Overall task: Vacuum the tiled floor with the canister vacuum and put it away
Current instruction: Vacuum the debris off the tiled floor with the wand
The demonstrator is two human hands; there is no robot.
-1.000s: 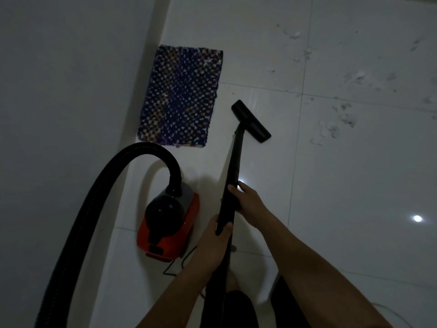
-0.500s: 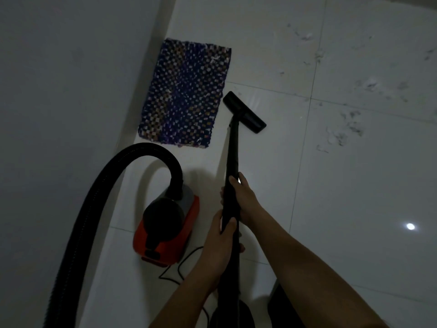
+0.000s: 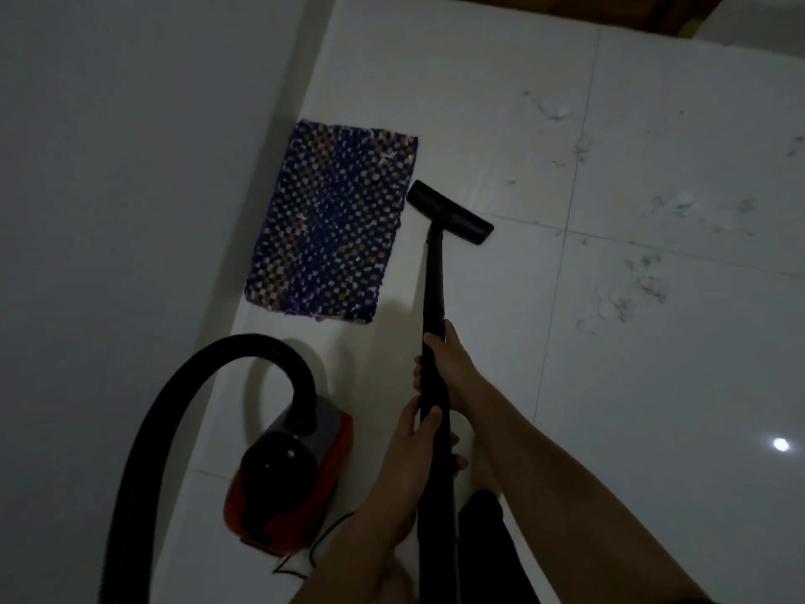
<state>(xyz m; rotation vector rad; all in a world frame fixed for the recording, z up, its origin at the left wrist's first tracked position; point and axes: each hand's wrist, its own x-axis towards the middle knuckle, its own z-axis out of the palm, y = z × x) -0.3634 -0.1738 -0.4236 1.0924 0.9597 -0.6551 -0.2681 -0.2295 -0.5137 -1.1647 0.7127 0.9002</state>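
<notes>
Just ahead of the hands, the flat black floor nozzle (image 3: 451, 213) sat on the pale tiled floor (image 3: 653, 407), one end just beside the edge of the woven mat (image 3: 331, 224). We had both hands curled round the slim black wand (image 3: 434, 289): the right hand (image 3: 453, 368) farther along it toward the nozzle, the left hand (image 3: 414, 446) just behind, nearer our body.

To the left of the hands the canister vacuum (image 3: 287, 477) stood on the floor near the wall (image 3: 109, 189). It was a rounded body with a glossy black dome over a red shell, and its ribbed black hose (image 3: 174, 394) arched up from the top and curved down out of view. A thin cord (image 3: 313, 555) lay looped on the tile beside it.

We judged the vacuuming step to be in hand and far from done: well to the right of the hands and beyond them, wisps of lint (image 3: 627, 294) lay scattered over the tiles. The next move, as we read it, called for swinging the nozzle right, across the grout line (image 3: 550, 324), toward those clumps. Its flat sole would need to stay down and clear of the mat's frayed edge, which looked soft and light enough to be sucked up. The tile looked smooth, hard and shiny.
</notes>
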